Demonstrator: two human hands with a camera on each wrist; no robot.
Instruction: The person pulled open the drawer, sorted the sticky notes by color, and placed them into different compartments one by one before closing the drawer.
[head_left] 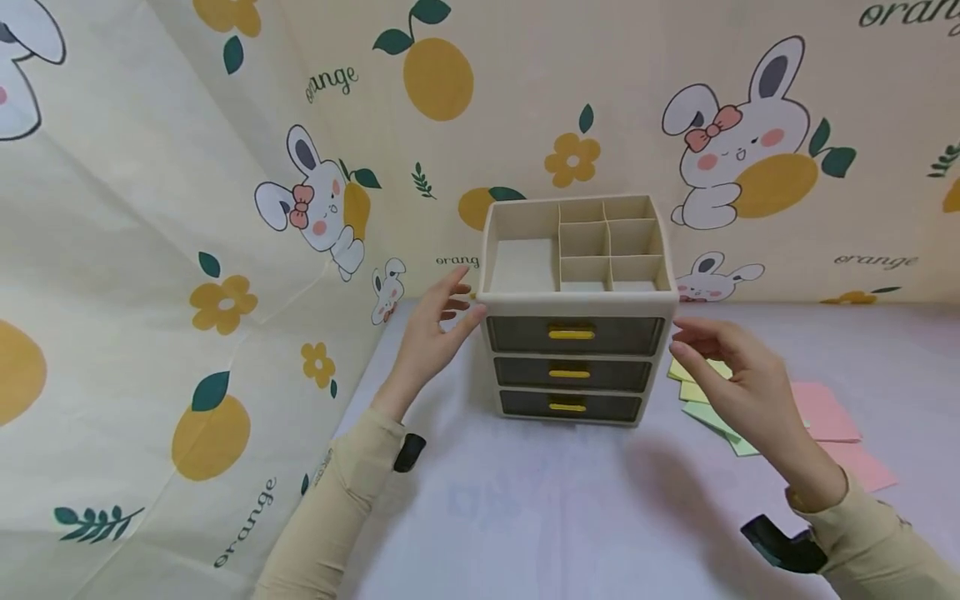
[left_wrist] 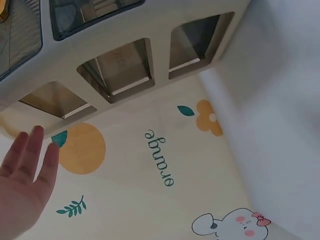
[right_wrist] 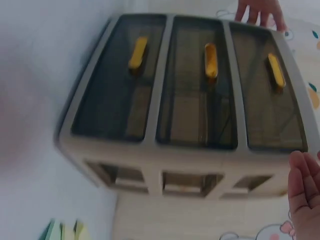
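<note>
A cream desktop organizer (head_left: 600,297) stands upright, with a divided tray on top and three dark see-through drawers (head_left: 517,336) below. Each drawer front carries a yellow handle (head_left: 572,335), and all three drawers are closed. My left hand (head_left: 433,333) is raised at the organizer's upper left side, fingers loosely spread, holding nothing. On the other side, my right hand (head_left: 750,383) hovers with relaxed fingers near the upper right edge. In the left wrist view, the organizer's side wall (left_wrist: 160,65) shows cut-out openings close above the left fingertips.
Yellow and green paper sheets (head_left: 708,417) lie on the table right of the organizer, partly behind my right hand. Pink sheets (head_left: 825,408) lie beside them. A cloth printed with rabbits and oranges (head_left: 438,79) covers the walls behind and at left. The table (head_left: 525,508) has a pale cover.
</note>
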